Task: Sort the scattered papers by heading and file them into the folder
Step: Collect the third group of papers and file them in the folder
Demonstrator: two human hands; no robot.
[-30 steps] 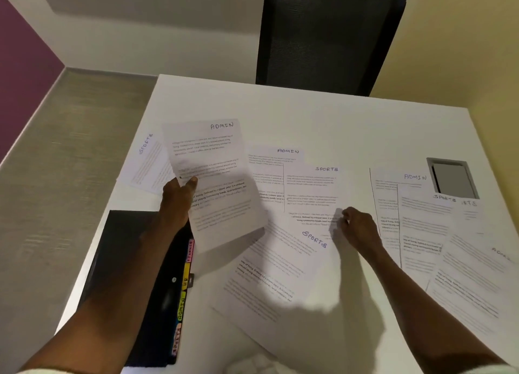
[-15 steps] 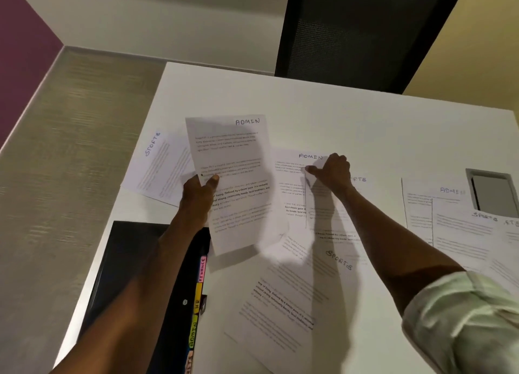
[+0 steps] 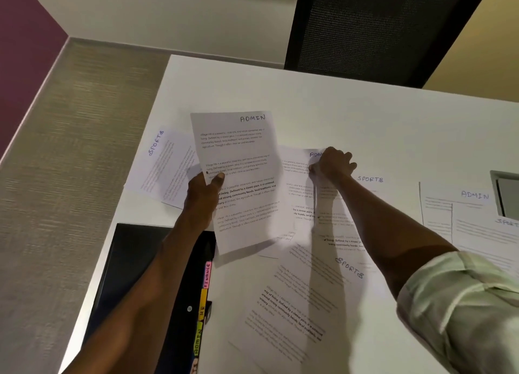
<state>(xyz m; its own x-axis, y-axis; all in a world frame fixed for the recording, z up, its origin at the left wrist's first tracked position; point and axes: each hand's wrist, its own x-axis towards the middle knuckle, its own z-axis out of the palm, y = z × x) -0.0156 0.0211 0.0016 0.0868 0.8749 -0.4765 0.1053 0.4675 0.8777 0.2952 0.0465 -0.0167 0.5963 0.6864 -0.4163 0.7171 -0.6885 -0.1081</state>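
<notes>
My left hand (image 3: 202, 194) holds a sheet headed ADMIN (image 3: 238, 160) raised above the white table (image 3: 323, 98). My right hand (image 3: 334, 164) is closed on the top corner of a second ADMIN sheet (image 3: 297, 188) lying flat on the table, covering part of its heading. Sheets headed SPORTS lie at the left (image 3: 164, 166), right of my right hand (image 3: 370, 180) and nearer me (image 3: 306, 298). A black folder (image 3: 140, 275) with coloured tabs (FINANCE, HR, ADMIN) (image 3: 203, 306) lies at the near left, under my left forearm.
More ADMIN and SPORTS sheets (image 3: 471, 213) overlap at the right edge. A grey cable hatch (image 3: 505, 194) is set into the table at the far right. A black mesh chair (image 3: 379, 25) stands behind the table. The table's left edge drops to grey carpet.
My right hand moved from the lower SPORTS sheet up to the second ADMIN sheet and closed on its top corner. My left hand kept its ADMIN sheet raised.
</notes>
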